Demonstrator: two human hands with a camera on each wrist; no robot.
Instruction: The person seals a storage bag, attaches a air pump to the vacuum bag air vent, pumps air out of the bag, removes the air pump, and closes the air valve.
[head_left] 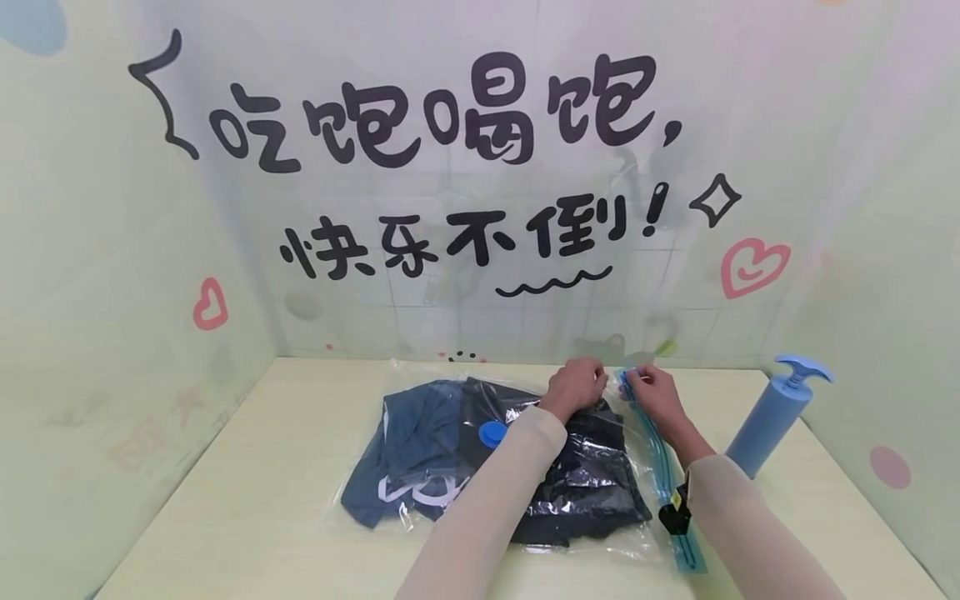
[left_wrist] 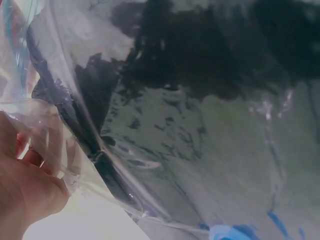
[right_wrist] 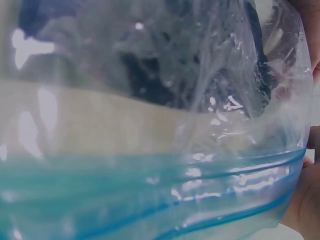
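Observation:
A clear vacuum storage bag (head_left: 633, 540) lies flat with folded clothes inside: a blue garment (head_left: 423, 425) with white cords and a black garment (head_left: 592, 479). A round blue valve (head_left: 492, 433) shows on its top face. Teal zip strips (head_left: 662, 462) run along its right side. At the far right corner, my left hand (head_left: 577, 387) grips the clear film, its fingers partly seen through plastic in the left wrist view. Just right of it, my right hand (head_left: 662, 404) pinches the far end of the zip strip. In the right wrist view the strips (right_wrist: 225, 175) stretch toward the fingers.
A blue hand pump (head_left: 772, 417) with a T-shaped handle stands right of the right forearm. The pale tabletop (head_left: 247, 475) extends left of the bag. A printed curtain (head_left: 480, 325) closes off the back, with more panels at both sides.

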